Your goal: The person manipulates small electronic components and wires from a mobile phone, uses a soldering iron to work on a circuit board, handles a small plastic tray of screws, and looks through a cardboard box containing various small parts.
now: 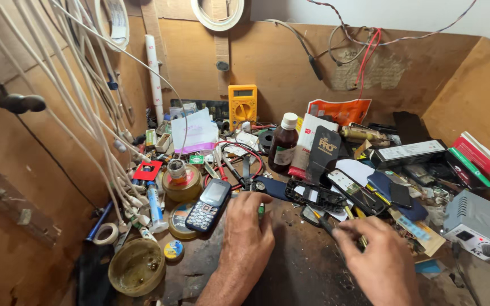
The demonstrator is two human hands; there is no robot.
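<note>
**Hands working at a crowded repair bench**

Left hand [249, 231] is lying knuckles up on the dark bench top [299, 272], fingers curled down over a small green part [261, 211] that is peeking out beside the knuckles; whether it is truly gripping that part I cannot tell. Right hand [378, 262] is closing its fingers around a thin dark tool [325, 224], whose tip is pointing toward the opened phone shell [315, 196] lying just beyond both hands.

A black keypad phone [208, 205] is resting tilted just left of the left hand, leaning on a round flat tin [179, 221]. Behind it a small glass jar [176, 169] is sitting on a round yellow tub [182, 185], with a red square packet [148, 170] beside them.

Further back, a yellow meter [242, 105] is standing against the brown board wall. A brown bottle [283, 144] with a white cap and a pale label is standing near the middle, and next to it a tall black pouch [324, 148] is leaning on a white and red packet [308, 141]. An orange bag [339, 110] is lying behind those.

At the right, a long white box [408, 152], a green-edged box [469, 166] and a red box [477, 152] are stacking up along the wall, and a grey unit [476, 222] is sitting at the near corner
</note>
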